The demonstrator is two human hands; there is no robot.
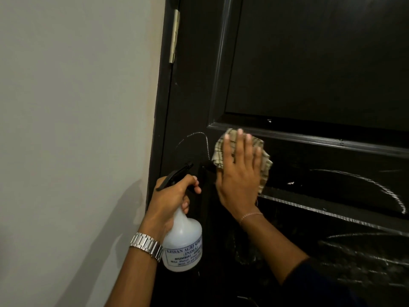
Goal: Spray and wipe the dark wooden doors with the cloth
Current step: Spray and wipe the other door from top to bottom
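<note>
Right hand (pixel 240 171) flat, fingers straight and spread, pressing checked cloth (pixel 264 161) against dark wooden door (pixel 309 63), on the rail just under the upper panel moulding. Left hand (pixel 171 196) just left of and below the right, curled round neck of white spray bottle (pixel 183 242), finger on black trigger head (pixel 174 175), nozzle aimed at door. Wet streaks (pixel 376 185) on door right of the right hand; thin arc of droplets above the left. Metal watch (pixel 147 245) on left wrist, thin bracelet (pixel 251 216) on right. Brass hinge (pixel 174 36) far above left hand, pale wall (pixel 77 107) to its left.

Spray bottle (pixel 182 247) label: "KISSAN AGRI", "(INDIA)", "MUMBAI".
</note>
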